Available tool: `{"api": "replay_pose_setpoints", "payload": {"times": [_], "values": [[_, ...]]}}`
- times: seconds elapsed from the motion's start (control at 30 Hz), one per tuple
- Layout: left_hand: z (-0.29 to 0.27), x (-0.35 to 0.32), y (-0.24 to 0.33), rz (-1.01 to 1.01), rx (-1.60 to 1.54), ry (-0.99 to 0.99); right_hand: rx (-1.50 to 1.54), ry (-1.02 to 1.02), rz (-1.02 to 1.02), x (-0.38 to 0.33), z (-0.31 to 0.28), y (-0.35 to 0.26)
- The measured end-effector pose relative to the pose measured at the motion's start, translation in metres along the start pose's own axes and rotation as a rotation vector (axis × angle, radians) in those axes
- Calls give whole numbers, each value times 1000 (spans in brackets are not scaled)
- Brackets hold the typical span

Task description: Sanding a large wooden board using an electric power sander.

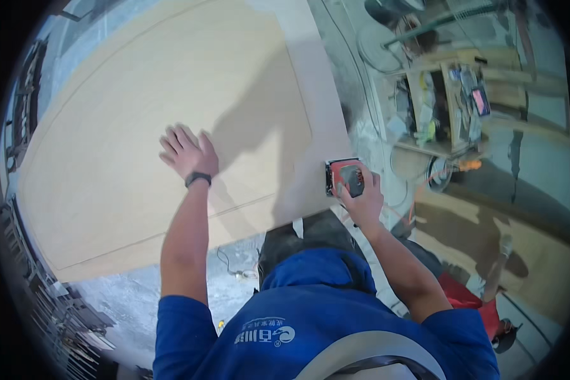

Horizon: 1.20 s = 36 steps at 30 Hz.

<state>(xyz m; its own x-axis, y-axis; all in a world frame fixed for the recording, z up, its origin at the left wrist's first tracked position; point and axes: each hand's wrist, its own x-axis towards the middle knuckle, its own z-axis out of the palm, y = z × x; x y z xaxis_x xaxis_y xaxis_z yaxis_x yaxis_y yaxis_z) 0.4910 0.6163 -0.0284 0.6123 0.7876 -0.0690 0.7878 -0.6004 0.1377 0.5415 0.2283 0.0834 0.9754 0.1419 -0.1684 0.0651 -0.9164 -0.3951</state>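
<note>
A large pale wooden panel with a curved far-left edge and thin lines along its border lies in front of me. My left hand rests flat on it with the fingers spread, a dark band around the wrist. At the panel's right edge, my right hand is wrapped round a red and grey power sander. The sander's square base sits on the panel near its front right corner. My palm and fingers hide part of the sander's body. A shadow falls across the panel between my hands.
To the right stands a wooden cart holding tools, with a pink-screened phone on it. An orange hose runs near the sander. At the lower right, a person in red is by another wooden panel. A cable lies on the floor.
</note>
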Motion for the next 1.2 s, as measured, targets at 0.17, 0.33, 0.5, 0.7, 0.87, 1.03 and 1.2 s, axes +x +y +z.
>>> {"api": "replay_pose_setpoints", "payload": {"times": [0.17, 0.33, 0.5, 0.7, 0.87, 1.03, 1.2], "values": [[-5, -15, -7, -19, 23, -42, -8, -57, -101, 138, 14, -70], [-9, -37, -15, -1, -7, -61, -55, 27, -192, 309, 31, -146], [-12, -50, -13, 21, -21, -27, -97, 43, -205, 476, 35, -221], [-10, -49, -13, 76, -90, -57, -174, 5, -252, 549, 53, -287], [-15, -54, -29, 74, -80, -110, 130, 131, -806, 462, 86, -297], [-9, -32, -7, 94, -48, -86, -45, 75, -595, 440, 43, -270], [-8, -1, -3, 73, -44, -26, 22, 5, -463, 338, 21, -175]]}}
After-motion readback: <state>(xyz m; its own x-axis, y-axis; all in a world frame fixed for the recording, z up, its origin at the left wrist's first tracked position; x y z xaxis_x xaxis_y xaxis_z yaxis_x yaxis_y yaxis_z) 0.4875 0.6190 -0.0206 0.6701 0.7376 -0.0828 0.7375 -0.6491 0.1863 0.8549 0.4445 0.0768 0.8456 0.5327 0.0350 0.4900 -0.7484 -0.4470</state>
